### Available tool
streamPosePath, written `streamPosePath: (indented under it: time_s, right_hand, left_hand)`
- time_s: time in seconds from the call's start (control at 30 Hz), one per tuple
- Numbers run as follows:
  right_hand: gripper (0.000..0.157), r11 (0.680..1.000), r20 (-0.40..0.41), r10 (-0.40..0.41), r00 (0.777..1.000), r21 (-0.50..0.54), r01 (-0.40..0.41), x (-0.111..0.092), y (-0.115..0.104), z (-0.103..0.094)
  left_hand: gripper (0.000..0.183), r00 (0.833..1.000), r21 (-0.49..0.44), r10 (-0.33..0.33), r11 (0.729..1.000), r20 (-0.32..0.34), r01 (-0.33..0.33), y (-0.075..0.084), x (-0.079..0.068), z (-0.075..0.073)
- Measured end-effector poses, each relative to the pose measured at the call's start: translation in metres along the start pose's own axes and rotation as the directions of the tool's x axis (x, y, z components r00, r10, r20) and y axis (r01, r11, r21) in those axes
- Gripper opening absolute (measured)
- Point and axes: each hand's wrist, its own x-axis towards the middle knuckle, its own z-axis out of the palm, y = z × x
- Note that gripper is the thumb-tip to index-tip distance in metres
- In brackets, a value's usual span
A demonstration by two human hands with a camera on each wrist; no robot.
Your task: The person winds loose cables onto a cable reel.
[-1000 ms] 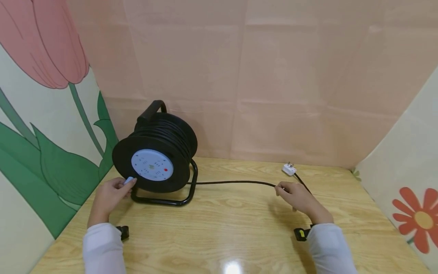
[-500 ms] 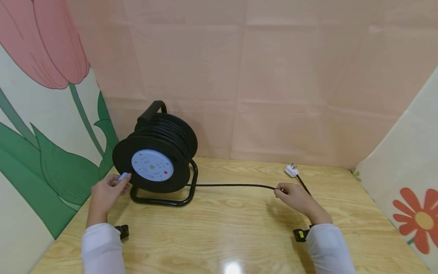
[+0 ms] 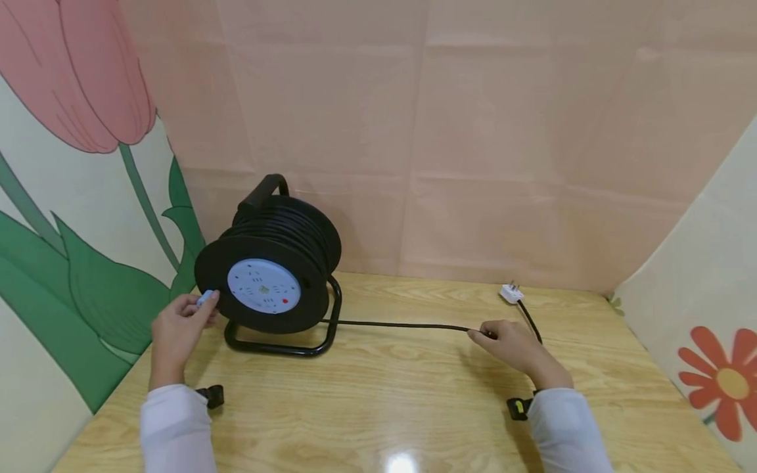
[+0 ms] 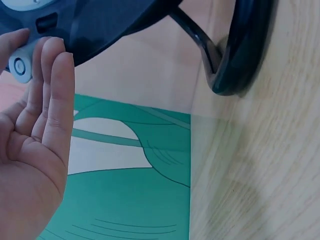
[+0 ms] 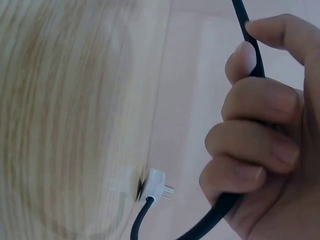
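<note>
A black cable reel (image 3: 269, 256) stands on its tubular frame, a white socket face (image 3: 263, 286) toward me. At the left rim of its front disc my left hand (image 3: 179, 332) pinches a small pale-blue crank knob (image 3: 204, 298) between thumb and fingers; the left wrist view shows the knob's round end (image 4: 20, 68). From the reel's lower right a black cable (image 3: 396, 324) runs to my right hand (image 3: 511, 345). In the right wrist view the fingers (image 5: 257, 145) curl round the cable. Beyond that hand the cable ends in a white plug (image 3: 511, 293) with metal prongs.
The wooden table (image 3: 378, 394) meets a pink backdrop (image 3: 473, 164) at its far edge. A tulip-print panel (image 3: 94, 276) rises close on the left, and a panel with a red flower (image 3: 732, 381) borders the right. The reel's carrying handle (image 3: 263, 192) sticks up at the back.
My left hand has carried the knob up and left along the disc's rim, and the socket face has turned with it. The right hand has lowered slightly; the plug has shifted a little right.
</note>
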Motion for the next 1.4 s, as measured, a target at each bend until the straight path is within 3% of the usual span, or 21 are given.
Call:
streamPosePath:
  time_s: [0.13,0.37,0.53,0.7,1.0,1.2,1.4]
  right_hand:
    - [0.042,0.999,0.016,-0.023,1.0,0.023,0.022,0.001,0.0,0.001]
    - [0.047,0.999,-0.009,-0.028,1.0,-0.019,0.028,0.001,-0.002,0.003]
    - [0.055,0.997,-0.049,0.015,0.999,-0.07,-0.018,-0.001,-0.003,0.004]
    - [0.052,0.996,-0.044,0.018,0.999,-0.085,-0.021,-0.001,-0.006,0.003]
    - [0.058,0.996,-0.035,0.044,0.998,-0.079,-0.047,-0.002,-0.002,0.0]
    - [0.057,0.996,-0.016,0.06,0.998,-0.058,-0.061,-0.003,0.003,-0.002]
    - [0.052,0.997,0.024,0.057,0.998,-0.056,-0.056,-0.001,0.005,-0.002]
  left_hand:
    - [0.049,1.0,-0.088,-0.015,0.996,-0.018,0.014,0.001,0.001,0.001]
    - [0.042,0.998,-0.236,-0.046,0.971,-0.051,0.032,0.006,0.001,0.003]
    - [0.043,0.994,-0.277,-0.065,0.96,-0.083,0.04,0.015,-0.001,0.003]
    - [0.04,0.99,-0.315,-0.082,0.948,-0.114,0.042,0.022,-0.001,0.002]
    - [0.036,0.97,-0.235,-0.083,0.972,-0.228,0.028,0.032,-0.004,0.003]
    - [0.044,0.949,-0.161,-0.036,0.987,-0.315,-0.016,0.04,-0.005,0.006]
    - [0.045,0.942,-0.165,-0.025,0.986,-0.335,-0.033,0.043,-0.005,0.008]
